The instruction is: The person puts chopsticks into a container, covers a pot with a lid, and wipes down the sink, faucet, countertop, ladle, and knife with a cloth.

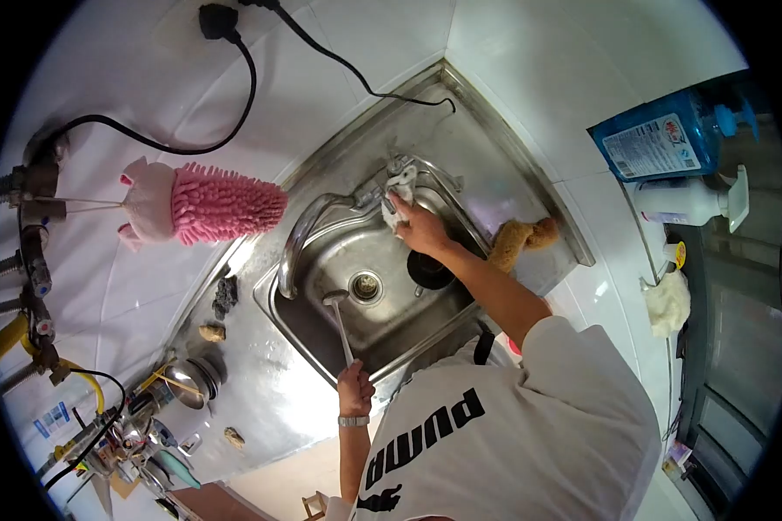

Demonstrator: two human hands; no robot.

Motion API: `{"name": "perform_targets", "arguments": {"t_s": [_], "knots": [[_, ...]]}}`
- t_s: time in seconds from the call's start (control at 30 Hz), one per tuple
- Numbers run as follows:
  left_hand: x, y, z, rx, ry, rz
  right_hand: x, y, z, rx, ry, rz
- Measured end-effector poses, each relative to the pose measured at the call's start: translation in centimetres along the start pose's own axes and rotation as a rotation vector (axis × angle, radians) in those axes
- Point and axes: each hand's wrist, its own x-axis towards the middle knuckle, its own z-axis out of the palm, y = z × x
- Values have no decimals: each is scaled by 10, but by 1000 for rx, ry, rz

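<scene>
My left hand [354, 388], with a watch on its wrist, is closed around the handle of a long metal ladle [343, 328]. The ladle's small round head lies over the sink basin, left of the drain [366, 286]. At the back of the sink, my right hand [421, 228] grips a whitish cloth [400, 187] against the base of the faucet [365, 193]. The faucet's curved spout [292, 247] arches over the basin's left side. Below my right forearm, a dark round vessel [429, 272] sits in the metal sink [308, 347], partly hidden by the arm.
A brown fuzzy cloth [521, 242] lies on the right counter. Pink duster [208, 201] hangs at left, near pipes [39, 252] and stacked metal bowls [191, 382]. Blue bottle [656, 139] and white spray bottle [682, 200] stand at right. A black cord [356, 74] reaches the counter.
</scene>
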Motion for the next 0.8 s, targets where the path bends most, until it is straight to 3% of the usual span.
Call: {"name": "perform_targets", "arguments": {"t_s": [0.07, 0.13, 0.17, 0.27, 0.33, 0.4, 0.53, 0.6, 0.8], "knots": [[-1, -1, -6, 5, -3, 5, 2, -7, 4, -17, -50, 93], [-1, 2, -6, 10, -18, 18, 21, -9, -6, -283, -121, 93], [-2, 4, -6, 14, 2, 16, 31, -9, -15, -302, -280, 118], [0, 4, -7, 1, 33, 5, 44, -3, -28, -532, -376, 32], [4, 3, -9, -14, 42, 1, 43, -9, -33, -564, -433, 27], [6, 3, -10, -9, -16, 11, 35, -19, -33, -441, -555, 174], [6, 4, -7, -36, -16, -7, 39, 0, -11, -419, -441, 133], [6, 3, -4, -18, -30, 4, 61, 10, -7, -601, -455, 35], [7, 6, 0, 15, -26, 19, 55, -23, -29, -499, -336, 5]]}}
